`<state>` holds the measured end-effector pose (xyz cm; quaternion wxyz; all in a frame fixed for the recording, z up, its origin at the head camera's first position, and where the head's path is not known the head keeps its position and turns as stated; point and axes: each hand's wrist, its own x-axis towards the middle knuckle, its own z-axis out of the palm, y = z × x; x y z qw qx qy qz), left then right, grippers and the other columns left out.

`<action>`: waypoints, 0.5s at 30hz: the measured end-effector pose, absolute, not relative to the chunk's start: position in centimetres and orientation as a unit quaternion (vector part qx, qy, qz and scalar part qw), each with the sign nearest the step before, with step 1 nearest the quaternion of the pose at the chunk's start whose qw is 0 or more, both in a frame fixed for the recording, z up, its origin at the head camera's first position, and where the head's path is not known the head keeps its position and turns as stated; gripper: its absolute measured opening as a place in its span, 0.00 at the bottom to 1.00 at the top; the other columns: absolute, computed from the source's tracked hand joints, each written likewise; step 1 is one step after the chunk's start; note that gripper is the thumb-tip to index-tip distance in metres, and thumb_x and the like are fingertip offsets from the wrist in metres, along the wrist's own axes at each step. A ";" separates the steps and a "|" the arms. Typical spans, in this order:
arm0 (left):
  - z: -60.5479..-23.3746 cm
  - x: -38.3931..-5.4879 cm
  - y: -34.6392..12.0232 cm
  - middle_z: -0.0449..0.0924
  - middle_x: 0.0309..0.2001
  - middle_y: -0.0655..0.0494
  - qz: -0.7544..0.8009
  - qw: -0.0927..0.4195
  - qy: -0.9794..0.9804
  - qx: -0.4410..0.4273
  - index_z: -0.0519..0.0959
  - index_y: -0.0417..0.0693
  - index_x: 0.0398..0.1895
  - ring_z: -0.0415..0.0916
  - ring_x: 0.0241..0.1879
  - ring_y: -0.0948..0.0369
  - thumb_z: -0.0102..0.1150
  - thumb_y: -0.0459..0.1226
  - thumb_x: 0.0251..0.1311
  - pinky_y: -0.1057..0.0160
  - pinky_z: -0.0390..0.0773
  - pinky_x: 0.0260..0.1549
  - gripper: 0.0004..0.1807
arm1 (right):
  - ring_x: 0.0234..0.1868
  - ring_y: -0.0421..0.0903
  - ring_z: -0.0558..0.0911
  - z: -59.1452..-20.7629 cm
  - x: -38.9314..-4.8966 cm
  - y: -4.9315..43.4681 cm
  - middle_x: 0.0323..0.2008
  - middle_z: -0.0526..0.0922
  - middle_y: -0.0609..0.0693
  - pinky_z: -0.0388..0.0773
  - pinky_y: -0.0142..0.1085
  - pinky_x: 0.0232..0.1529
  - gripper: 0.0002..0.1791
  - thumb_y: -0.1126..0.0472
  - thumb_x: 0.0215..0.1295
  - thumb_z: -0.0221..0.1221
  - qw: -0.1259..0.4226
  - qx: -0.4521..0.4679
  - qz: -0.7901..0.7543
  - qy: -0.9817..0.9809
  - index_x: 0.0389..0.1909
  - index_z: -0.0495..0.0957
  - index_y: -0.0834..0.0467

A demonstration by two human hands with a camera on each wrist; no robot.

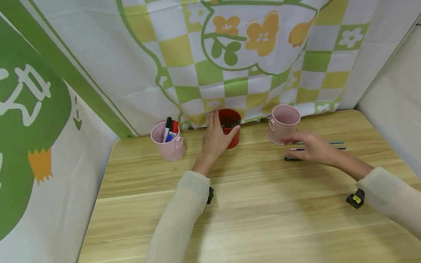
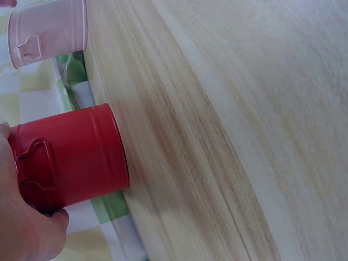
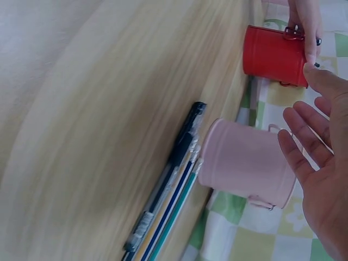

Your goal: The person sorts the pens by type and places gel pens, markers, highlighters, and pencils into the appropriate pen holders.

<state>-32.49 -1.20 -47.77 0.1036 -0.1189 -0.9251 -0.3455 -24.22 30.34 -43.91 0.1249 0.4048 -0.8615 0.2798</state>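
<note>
My left hand [image 1: 213,141] grips the small red metal bucket [image 2: 76,157] at its upper part, with thumb and fingers around the rim. The bucket stands upright at the table's back, and small dark things show at its mouth. My right hand [image 1: 315,147] hovers beside the right pink bucket [image 3: 250,163], fingers spread and holding nothing in the right wrist view. Below that hand, a black pen [image 3: 176,149] and several thin sticks, among them a teal one [image 3: 176,212], lie side by side in front of the pink bucket. The hand partly covers them in the head view.
Another pink bucket [image 1: 171,151] stands at the back left with several markers [image 1: 167,131] in it. A patterned cloth [image 1: 234,62] hangs behind the wooden table [image 1: 263,223], and fabric walls [image 1: 407,101] rise at both sides.
</note>
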 end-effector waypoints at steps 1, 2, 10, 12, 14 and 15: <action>-47.8 -32.5 -1.2 0.44 0.77 0.53 -0.346 0.104 -0.925 -0.119 0.44 0.48 0.78 0.70 0.62 0.45 0.53 0.67 0.58 0.46 0.77 0.52 0.55 | 0.38 0.49 0.86 -44.1 -24.1 30.5 0.40 0.87 0.51 0.82 0.43 0.37 0.26 0.67 0.42 0.77 0.125 0.404 0.276 -0.863 0.47 0.81 0.61; -47.8 -32.5 -1.2 0.44 0.77 0.54 -0.347 0.104 -0.924 -0.119 0.44 0.49 0.78 0.70 0.62 0.45 0.53 0.67 0.58 0.46 0.77 0.52 0.54 | 0.37 0.49 0.86 -44.2 -24.1 30.6 0.39 0.87 0.50 0.82 0.43 0.36 0.26 0.66 0.42 0.77 0.126 0.403 0.273 -0.864 0.46 0.81 0.61; -47.9 -32.5 -1.2 0.46 0.76 0.54 -0.354 0.111 -0.921 -0.122 0.45 0.49 0.78 0.71 0.61 0.46 0.53 0.67 0.58 0.46 0.77 0.51 0.54 | 0.38 0.51 0.86 -45.2 -23.5 31.4 0.40 0.86 0.52 0.82 0.46 0.38 0.25 0.63 0.46 0.76 0.108 0.387 0.258 -0.879 0.47 0.81 0.60; -47.9 -32.5 -1.2 0.46 0.76 0.54 -0.354 0.112 -0.921 -0.122 0.45 0.49 0.78 0.71 0.61 0.46 0.54 0.67 0.58 0.46 0.77 0.51 0.54 | 0.38 0.50 0.86 -45.3 -23.5 31.6 0.40 0.86 0.53 0.82 0.45 0.38 0.25 0.63 0.45 0.76 0.107 0.387 0.245 -0.882 0.47 0.81 0.60; -47.9 -32.5 -1.2 0.46 0.76 0.53 -0.353 0.111 -0.921 -0.122 0.45 0.49 0.78 0.71 0.61 0.46 0.53 0.67 0.58 0.45 0.77 0.51 0.54 | 0.38 0.49 0.86 -45.6 -23.4 31.8 0.41 0.86 0.53 0.82 0.44 0.38 0.25 0.63 0.45 0.76 0.106 0.388 0.233 -0.886 0.47 0.81 0.61; -47.8 -32.4 -1.2 0.46 0.76 0.53 -0.352 0.111 -0.921 -0.122 0.45 0.49 0.78 0.71 0.60 0.46 0.53 0.67 0.58 0.45 0.77 0.51 0.54 | 0.39 0.48 0.86 -45.7 -23.4 31.8 0.41 0.87 0.53 0.82 0.44 0.38 0.25 0.63 0.45 0.76 0.107 0.390 0.227 -0.886 0.47 0.81 0.61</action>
